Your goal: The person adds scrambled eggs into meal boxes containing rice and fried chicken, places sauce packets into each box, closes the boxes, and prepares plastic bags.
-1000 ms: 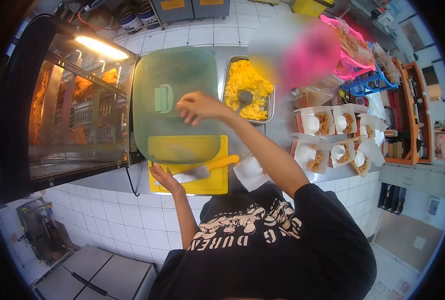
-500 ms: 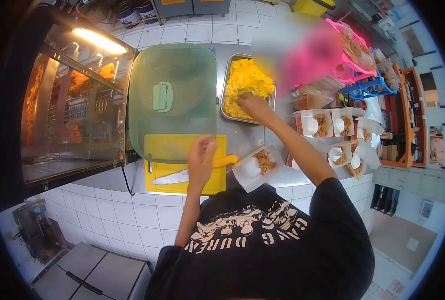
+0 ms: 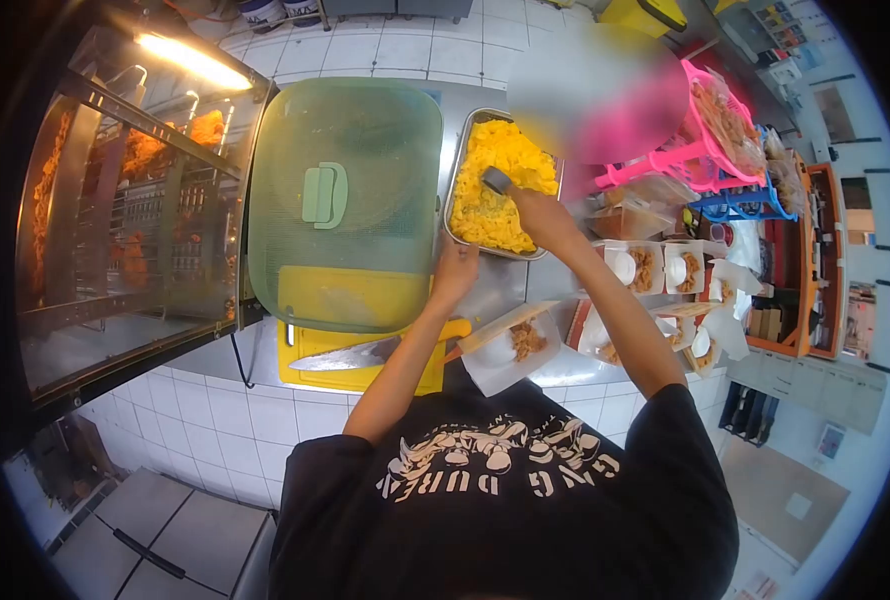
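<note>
My right hand [image 3: 545,218] grips a small round grey scoop [image 3: 497,180] over the yellow food [image 3: 505,150], which looks like scrambled egg. The food fills a rectangular metal tray [image 3: 449,208]. My left hand [image 3: 455,270] is closed at the tray's near left corner, its fingertips on the rim and partly hidden. Below my hands, an open paper box [image 3: 485,360] holds brown shredded food and a white mound. A knife [image 3: 350,354] with a yellow handle lies on the yellow cutting board [image 3: 365,378], partly behind my left forearm.
A large green lidded container [image 3: 365,130] stands left of the tray, overlapping the board. Further left is a lit glass food warmer [image 3: 135,200]. Several filled boxes [image 3: 630,265] are at the right, below pink [image 3: 700,165] and blue [image 3: 745,205] baskets.
My left hand has moved up and right from above the board to the tray's corner. My right hand has lifted slightly, and the grey scoop now shows above the food.
</note>
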`<state>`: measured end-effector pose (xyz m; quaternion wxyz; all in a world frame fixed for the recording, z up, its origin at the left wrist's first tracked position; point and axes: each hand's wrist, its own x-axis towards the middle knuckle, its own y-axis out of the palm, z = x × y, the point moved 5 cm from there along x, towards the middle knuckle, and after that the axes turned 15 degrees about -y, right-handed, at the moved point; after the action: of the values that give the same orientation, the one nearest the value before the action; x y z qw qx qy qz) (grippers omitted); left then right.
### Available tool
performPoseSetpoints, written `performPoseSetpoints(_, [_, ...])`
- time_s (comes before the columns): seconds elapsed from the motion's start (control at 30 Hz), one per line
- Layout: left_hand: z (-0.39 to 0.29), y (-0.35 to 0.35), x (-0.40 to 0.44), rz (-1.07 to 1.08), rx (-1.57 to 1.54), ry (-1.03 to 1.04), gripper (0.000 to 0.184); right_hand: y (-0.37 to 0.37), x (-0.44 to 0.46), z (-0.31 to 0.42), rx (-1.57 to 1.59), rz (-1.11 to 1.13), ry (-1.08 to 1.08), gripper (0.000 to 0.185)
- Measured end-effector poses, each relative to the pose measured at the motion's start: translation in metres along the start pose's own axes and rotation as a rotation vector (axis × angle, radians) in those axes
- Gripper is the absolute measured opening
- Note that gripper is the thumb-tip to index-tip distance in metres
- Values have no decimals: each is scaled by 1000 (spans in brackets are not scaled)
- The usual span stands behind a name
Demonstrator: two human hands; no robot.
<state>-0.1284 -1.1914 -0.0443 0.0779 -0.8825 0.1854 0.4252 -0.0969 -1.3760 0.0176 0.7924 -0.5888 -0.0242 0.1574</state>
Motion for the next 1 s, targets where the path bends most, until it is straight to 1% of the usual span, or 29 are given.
performPoseSetpoints(0.03, [15, 3, 13, -1, -2, -12, 78, -1, 3, 11, -34, -19, -49, 37])
performPoseSetpoints(0.07, [24, 5, 27, -38, 1, 56, 73, -2, 6, 21, -71, -44, -96, 39])
performPoseSetpoints(0.1, [18, 3, 27, -77, 2, 128, 68, 2, 10, 25, -71, -43, -96, 39])
performPoseSetpoints(0.13, [17, 2, 27, -77, 2, 127, 68, 10, 14, 31, -93, 9, -117, 39])
performPoseSetpoints(0.2, [15, 6, 25, 31, -150, 127, 57, 24, 20, 39, -118, 99, -151, 36])
performPoseSetpoints(0.23, [17, 7, 25, 32, -151, 118, 57, 28, 17, 40, -112, 107, -150, 36])
performPoseSetpoints(0.3, [14, 3, 23, -22, -122, 192, 48, 39, 11, 44, -75, 211, -166, 29])
performPoseSetpoints(0.33, [14, 2, 21, -19, -117, 190, 48, 40, 9, 43, -72, 210, -161, 29])
performPoseSetpoints(0.4, [13, 3, 19, 23, -88, 149, 49, 39, 7, 40, 16, 264, -241, 31])
performPoseSetpoints(0.43, [19, 5, 28, 25, -86, 155, 49, 40, 7, 28, 12, 259, -239, 31])
performPoseSetpoints(0.5, [31, 5, 39, -70, -28, 229, 46, 42, 12, -4, 301, 48, -289, 38])
performPoseSetpoints(0.53, [25, 3, 31, -67, -24, 232, 46, 45, 10, -18, 328, -61, -319, 41])
performPoseSetpoints(0.57, [17, 0, 19, 15, -89, 171, 49, 48, 7, -32, 350, -169, -351, 44])
performPoseSetpoints(0.6, [14, -2, 11, 94, -152, 110, 51, 33, 1, -37, 803, -53, 27, 37])
performPoseSetpoints(0.63, [18, -4, 7, 94, -148, 115, 51, 34, -14, -36, 1238, 73, 426, 31])
performPoseSetpoints(0.67, [25, -8, 1, 78, -186, 115, 50, 35, -21, -35, 1239, 68, 422, 31])
performPoseSetpoints(0.73, [29, -16, -22, 64, -220, 123, 49, 39, -33, -39, 1518, -98, 460, 21])
performPoseSetpoints(0.77, [23, -23, -43, 31, -189, 215, 42, 40, -39, -44, 1519, -104, 457, 21])
performPoseSetpoints(0.8, [14, -29, -69, -1, -159, 302, 36, 40, -45, -48, 1614, -187, 435, 15])
performPoseSetpoints(0.83, [13, -34, -93, 2, -155, 296, 36, 41, -54, -50, 1710, -270, 417, 10])
performPoseSetpoints(0.87, [9, -46, -124, -180, -112, 448, 29, 36, -63, -46, 1717, -269, 434, 10])
performPoseSetpoints(0.9, [11, -55, -153, -363, -62, 585, 22, 17, -72, -41, 1701, -419, 425, 8])
performPoseSetpoints(0.93, [27, -55, -174, -359, -48, 535, 22, 9, -86, -35, 1683, -557, 437, 9])
performPoseSetpoints(0.97, [36, -49, -196, -297, 72, 629, 19, 10, -97, -39, 1942, -557, 353, 5])
performPoseSetpoints(1.0, [43, -42, -211, -232, 188, 737, 17, -6, -114, -28, 1957, -605, 267, 4])
